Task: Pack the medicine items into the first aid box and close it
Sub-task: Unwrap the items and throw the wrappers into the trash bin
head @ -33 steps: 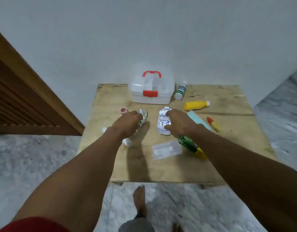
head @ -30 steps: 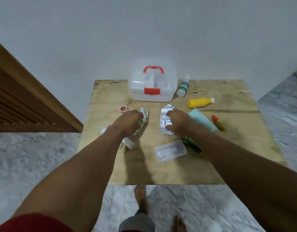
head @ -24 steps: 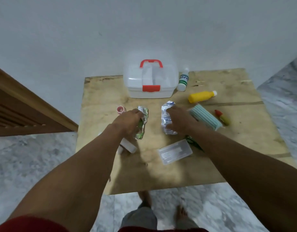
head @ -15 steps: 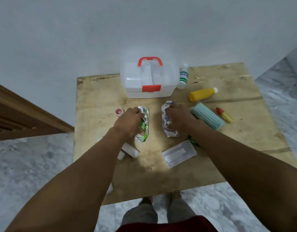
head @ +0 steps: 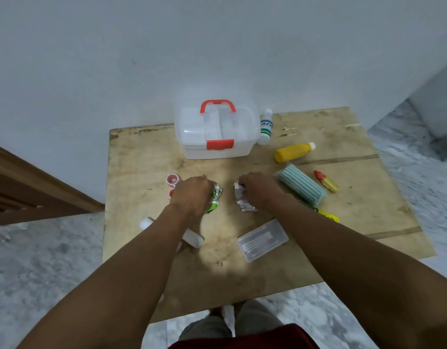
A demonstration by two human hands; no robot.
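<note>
Both hands (head: 192, 195) now gripping, perhaps lifting, foil strips (head: 242, 200)

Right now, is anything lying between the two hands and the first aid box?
No. In the head view, only bare wooden table lies between the left hand, the right hand and the closed first aid box.

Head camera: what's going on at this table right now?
A person has the left hand on a green foil pill strip and the right hand on a silver pill strip, both on the wooden table. The first aid box at the back is shut; nothing looks packed yet.
</note>
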